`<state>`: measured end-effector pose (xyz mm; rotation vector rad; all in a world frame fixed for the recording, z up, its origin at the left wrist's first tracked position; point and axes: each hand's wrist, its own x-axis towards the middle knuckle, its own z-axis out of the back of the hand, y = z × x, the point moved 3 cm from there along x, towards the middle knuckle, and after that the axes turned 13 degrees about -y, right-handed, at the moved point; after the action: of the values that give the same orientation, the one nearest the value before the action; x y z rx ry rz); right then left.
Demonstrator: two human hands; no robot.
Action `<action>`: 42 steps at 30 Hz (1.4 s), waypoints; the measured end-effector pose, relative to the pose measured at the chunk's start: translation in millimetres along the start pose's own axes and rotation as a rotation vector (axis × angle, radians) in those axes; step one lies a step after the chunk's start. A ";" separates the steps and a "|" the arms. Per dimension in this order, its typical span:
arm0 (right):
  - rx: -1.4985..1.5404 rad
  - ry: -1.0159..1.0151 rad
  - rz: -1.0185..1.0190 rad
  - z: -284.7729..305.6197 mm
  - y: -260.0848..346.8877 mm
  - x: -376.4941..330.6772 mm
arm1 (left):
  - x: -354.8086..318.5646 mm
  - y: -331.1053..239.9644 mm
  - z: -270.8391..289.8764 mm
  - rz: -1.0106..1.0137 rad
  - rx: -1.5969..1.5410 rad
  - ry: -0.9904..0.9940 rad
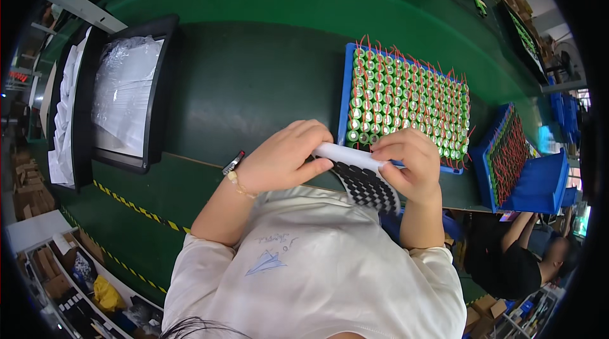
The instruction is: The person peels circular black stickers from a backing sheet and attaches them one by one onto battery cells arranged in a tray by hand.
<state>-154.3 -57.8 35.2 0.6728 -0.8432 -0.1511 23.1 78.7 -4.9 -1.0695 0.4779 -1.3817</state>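
A white sheet (361, 171) dotted with black round pads sits mid-frame, pinched by the left hand (282, 158) and right hand (412, 161), below the blue tray (346, 94) of green cells.

We hold a sheet of round pads (368, 186) near us, between our left hand (282, 158) and right hand (412, 164), with a white strip (346, 155) along its far edge under our fingers (317, 164). Just beyond our hands a tray of upright cells (406, 101) lies on the worktop (254, 85). To its right stands a second tray of cells (507, 152), with a bin (542, 183) just beside it on the right. Far left on the worktop sits a tray of bagged sheets (127, 94), and a stack of sheets (63, 117) lies further left. A co-worker (514, 256) is at the near right, below the bin.
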 end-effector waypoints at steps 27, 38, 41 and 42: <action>0.071 0.090 -0.168 -19.3 6.5 -20.2 | -1.1 -10.3 -15.1 0.337 -0.226 0.188; -0.112 -0.066 -0.263 -14.2 3.8 -24.6 | -6.9 -11.2 -2.6 0.300 -0.315 -0.096; -0.089 -0.101 -0.309 -16.9 4.5 -26.2 | -13.3 -7.7 -3.1 0.228 -0.249 -0.224; -0.090 -0.102 -0.310 -18.0 4.1 -27.8 | -14.0 -7.1 -3.6 0.243 -0.260 -0.252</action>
<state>-160.2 -35.2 11.3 0.7122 -0.8207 -0.5035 13.5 91.6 -5.1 -1.3302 0.5905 -0.9734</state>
